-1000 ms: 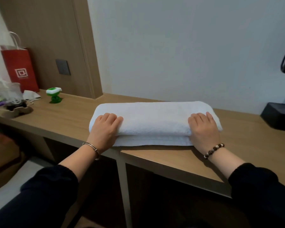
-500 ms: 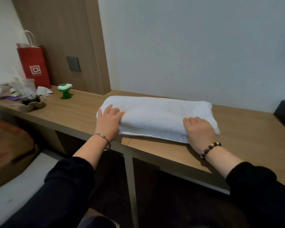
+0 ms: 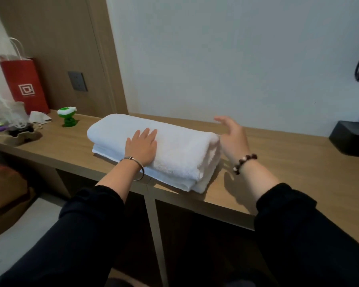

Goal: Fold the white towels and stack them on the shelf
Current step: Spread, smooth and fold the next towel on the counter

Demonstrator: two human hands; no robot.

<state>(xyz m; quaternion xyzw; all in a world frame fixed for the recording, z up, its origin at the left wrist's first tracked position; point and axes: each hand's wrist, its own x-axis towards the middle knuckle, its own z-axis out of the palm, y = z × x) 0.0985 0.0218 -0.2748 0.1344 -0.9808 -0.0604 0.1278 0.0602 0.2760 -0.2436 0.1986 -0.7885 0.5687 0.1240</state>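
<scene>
Your left hand (image 3: 141, 148) lies flat, fingers spread, pressing down on top of the folded white towel (image 3: 184, 150). Your right hand (image 3: 233, 139) hovers open and blurred just beside the towel's right end, holding nothing. The towel sits under your left palm, its near fold close to the front edge of the bench (image 3: 278, 162). Watch that edge: with only one palm pinning it, a tug on the right end could skew the layers or drag the bundle off toward you.

Right hand (image 3: 233, 137) lifted off the towel (image 3: 174, 150).
</scene>
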